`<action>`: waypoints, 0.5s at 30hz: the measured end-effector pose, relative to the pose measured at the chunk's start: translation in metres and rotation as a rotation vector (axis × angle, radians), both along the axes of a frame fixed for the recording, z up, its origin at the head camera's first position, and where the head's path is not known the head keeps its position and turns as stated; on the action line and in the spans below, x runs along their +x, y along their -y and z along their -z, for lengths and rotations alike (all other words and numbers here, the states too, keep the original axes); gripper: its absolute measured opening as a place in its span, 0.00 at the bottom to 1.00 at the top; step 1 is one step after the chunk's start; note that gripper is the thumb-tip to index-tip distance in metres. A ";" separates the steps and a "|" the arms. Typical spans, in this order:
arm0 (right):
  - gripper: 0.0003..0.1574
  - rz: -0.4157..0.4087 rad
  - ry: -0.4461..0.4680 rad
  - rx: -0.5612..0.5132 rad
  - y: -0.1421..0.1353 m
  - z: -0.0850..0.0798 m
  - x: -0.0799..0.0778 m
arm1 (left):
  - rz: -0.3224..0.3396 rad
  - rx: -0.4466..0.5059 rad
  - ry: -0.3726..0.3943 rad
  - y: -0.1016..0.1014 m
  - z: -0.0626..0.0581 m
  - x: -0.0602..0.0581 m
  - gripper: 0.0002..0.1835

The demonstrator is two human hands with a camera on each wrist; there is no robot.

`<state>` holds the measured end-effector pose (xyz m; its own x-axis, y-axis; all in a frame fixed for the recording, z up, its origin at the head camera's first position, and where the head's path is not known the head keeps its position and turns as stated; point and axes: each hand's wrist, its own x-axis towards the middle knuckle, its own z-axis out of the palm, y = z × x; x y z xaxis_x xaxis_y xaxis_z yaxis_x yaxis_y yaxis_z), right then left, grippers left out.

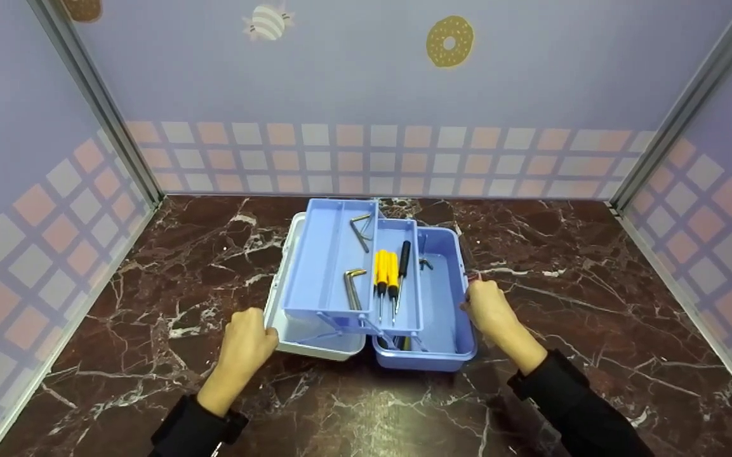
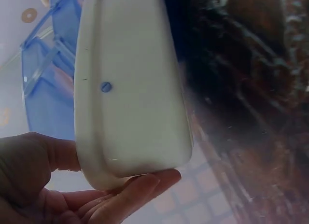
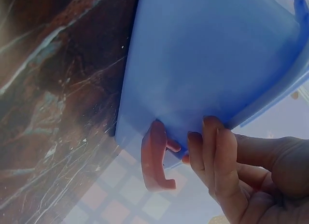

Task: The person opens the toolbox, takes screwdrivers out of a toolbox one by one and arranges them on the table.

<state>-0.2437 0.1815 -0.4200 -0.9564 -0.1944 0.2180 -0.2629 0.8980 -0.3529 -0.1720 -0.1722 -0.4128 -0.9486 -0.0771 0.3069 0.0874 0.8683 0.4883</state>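
Toolbox: open mid-bench, its blue plastic base (image 1: 423,364) right of the hinged white plastic lid (image 1: 324,351).
Left hand (image 1: 248,343): I see it pinching the lid's outer edge.
Right hand (image 1: 491,308): pinching the base's rim near the red plastic latch (image 3: 153,159).
Progress: opening looks done to me; yellow-handled screwdrivers (image 1: 382,273) fill the blue trays (image 1: 315,266) partly; lid unclosed.
Room: dark-red marbled bench (image 1: 594,273) both sides; back wall (image 1: 353,95) nearest.
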 end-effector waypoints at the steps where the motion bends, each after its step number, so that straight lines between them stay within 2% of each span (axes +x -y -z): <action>1: 0.07 -0.005 -0.004 0.003 0.000 0.000 0.000 | 0.004 0.005 0.014 0.001 0.003 -0.001 0.06; 7: 0.08 -0.009 0.002 0.013 0.001 0.001 -0.001 | 0.010 0.032 0.092 0.005 0.016 -0.006 0.05; 15: 0.08 -0.004 0.020 0.043 0.002 -0.001 -0.001 | 0.011 0.063 0.124 0.006 0.026 -0.008 0.09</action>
